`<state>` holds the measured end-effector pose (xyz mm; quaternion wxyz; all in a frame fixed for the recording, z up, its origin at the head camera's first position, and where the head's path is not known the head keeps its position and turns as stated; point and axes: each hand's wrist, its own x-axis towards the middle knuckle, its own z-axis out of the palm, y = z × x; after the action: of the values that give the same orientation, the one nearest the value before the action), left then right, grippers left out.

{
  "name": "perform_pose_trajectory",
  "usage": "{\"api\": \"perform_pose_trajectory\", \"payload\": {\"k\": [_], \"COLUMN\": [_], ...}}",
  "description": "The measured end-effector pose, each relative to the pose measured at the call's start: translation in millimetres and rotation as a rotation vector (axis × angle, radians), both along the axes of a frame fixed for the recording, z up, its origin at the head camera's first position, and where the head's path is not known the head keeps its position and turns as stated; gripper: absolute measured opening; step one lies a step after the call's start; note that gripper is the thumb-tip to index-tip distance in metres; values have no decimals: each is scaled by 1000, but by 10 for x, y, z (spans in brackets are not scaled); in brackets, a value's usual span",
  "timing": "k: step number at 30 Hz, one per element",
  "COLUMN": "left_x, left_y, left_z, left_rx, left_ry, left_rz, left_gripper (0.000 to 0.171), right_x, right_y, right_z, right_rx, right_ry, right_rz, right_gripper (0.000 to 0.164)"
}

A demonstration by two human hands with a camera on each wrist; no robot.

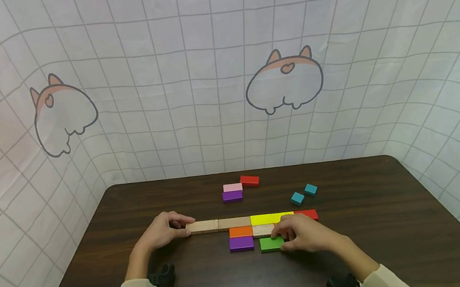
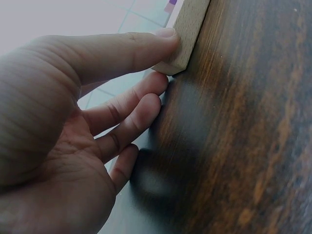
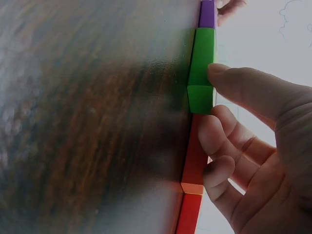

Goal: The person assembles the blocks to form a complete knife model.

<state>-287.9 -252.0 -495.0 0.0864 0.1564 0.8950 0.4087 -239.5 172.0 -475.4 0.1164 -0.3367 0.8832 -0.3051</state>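
Note:
At the left end of a row of blocks, my left hand (image 1: 164, 233) pinches a plain wooden block (image 1: 202, 226) by its end. In the left wrist view the thumb presses that wooden block's side (image 2: 190, 34), with the other fingers partly bent. My right hand (image 1: 305, 233) holds a green block (image 1: 270, 244) at its right end; its thumb lies on the green block (image 3: 202, 58) in the right wrist view. Left of the green block, a little apart, is a purple block (image 1: 241, 244). An orange-red block (image 3: 196, 146) lies beside the right fingers, hidden by the hand in the head view.
The row continues with another wooden block (image 1: 234, 222), a yellow block (image 1: 271, 218) and a red block (image 1: 307, 215). Below it lie an orange block (image 1: 241, 231) and a wooden block (image 1: 263, 230). Behind are pink (image 1: 232, 187), red (image 1: 250, 180) and teal (image 1: 297, 198) blocks.

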Motion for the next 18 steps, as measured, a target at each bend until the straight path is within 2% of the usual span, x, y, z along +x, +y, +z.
{"api": "perform_pose_trajectory", "payload": {"k": [18], "left_x": [8], "left_y": [12], "left_z": [1], "left_rx": [-7], "left_ry": [-6], "left_rz": [4], "left_gripper": [27], "right_x": [-12], "right_y": [-110], "right_z": [-33], "right_rx": [35], "right_ry": [18], "right_rz": [-32], "right_gripper": [23]}}
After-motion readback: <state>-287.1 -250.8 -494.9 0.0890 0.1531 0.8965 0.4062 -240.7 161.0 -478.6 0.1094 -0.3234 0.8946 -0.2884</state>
